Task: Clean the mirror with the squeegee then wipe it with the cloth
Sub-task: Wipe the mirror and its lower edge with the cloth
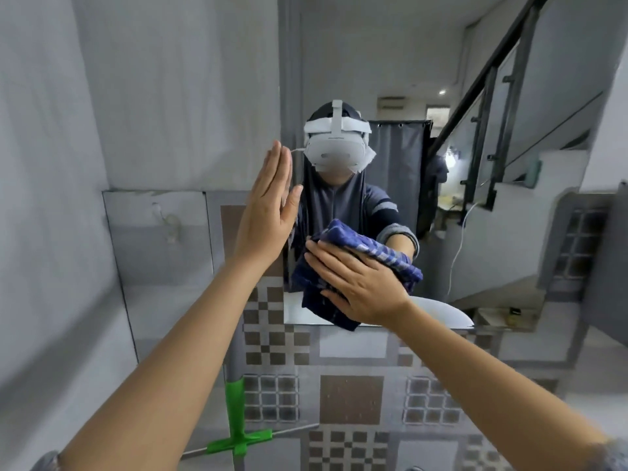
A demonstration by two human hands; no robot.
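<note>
The right hand (360, 283) presses a blue checked cloth (390, 256) against the mirror (356, 62) with straight fingers; the left hand (268, 212) lies flat, fingers together, at its left edge.

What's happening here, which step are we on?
Wiping step. The person's right hand presses a blue cloth flat against the lower part of the mirror. The left hand rests open at the mirror's left edge. The green squeegee stands unheld against the tiled wall below.
</note>
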